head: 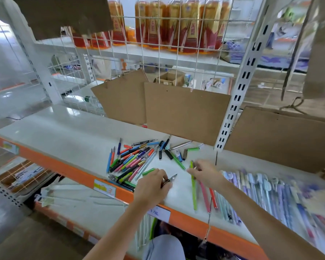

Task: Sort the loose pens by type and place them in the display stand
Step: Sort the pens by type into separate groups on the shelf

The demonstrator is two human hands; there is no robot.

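**Pens half sorted on the white shelf**

A jumbled pile of loose pens (133,160) lies on the white shelf (64,136), near its orange front edge (68,169). The left hand (152,182) pinches a dark fountain pen (170,180) just right of the pile, its grip closed on it. The right hand (206,172) closes on the top of a lime green pen (194,190), beside a pink pen (204,197) and red pen (213,199) lying parallel. Further right, a blurred row of pale pens (270,196).
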